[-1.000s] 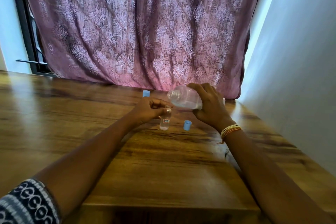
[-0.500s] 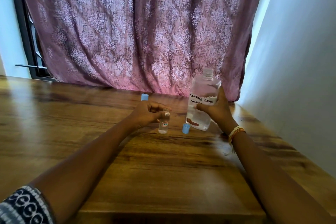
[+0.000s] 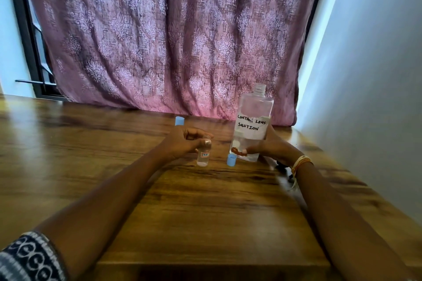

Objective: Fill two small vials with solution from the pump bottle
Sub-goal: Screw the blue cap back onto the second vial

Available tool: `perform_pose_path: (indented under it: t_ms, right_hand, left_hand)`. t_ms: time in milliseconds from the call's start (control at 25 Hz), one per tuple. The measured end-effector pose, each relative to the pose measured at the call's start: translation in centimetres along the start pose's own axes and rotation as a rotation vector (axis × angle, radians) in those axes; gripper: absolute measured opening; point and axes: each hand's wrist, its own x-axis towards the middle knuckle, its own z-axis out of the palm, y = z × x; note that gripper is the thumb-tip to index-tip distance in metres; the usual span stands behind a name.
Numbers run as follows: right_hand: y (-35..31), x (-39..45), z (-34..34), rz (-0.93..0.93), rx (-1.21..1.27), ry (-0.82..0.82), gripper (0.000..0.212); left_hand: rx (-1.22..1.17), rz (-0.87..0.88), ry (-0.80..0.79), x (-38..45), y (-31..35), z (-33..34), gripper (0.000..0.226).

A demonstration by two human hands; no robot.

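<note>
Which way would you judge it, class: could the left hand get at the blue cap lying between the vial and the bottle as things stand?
Probably not yet: the left hand is gripping the vial. The blue cap lies uncovered just beyond, so the path looks free once the vial is released.

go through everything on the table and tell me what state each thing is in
Clear plastic solution bottle: upright, uncapped, held by right hand.
Small clear glass vial: upright, uncapped, held by left hand.
Near blue plastic cap: off, on wooden table.
Far blue plastic cap: off, on table.
</note>
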Motion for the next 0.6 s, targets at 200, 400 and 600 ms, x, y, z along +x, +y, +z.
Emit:
perform_pose_path:
  t_ms: [200, 400, 600]
  right_hand:
    - [0.6, 0.6, 0.5, 0.034, -0.075, 0.161, 0.1]
    - [-1.1, -0.9, 2.4, 0.052, -0.065, 0.279, 0.071]
    - [-5.4, -3.5, 1.8, 0.129, -0.344, 0.173, 0.03]
  left_hand:
    - [-0.006, 0.0, 0.005, -0.1, 0.3, 0.1, 0.023]
    - [-0.051, -0.05, -0.004, -0.4, 0.4, 0.2, 0.015]
    - [-0.1, -0.099, -0.006, -0.5, 0.2, 0.3, 0.024]
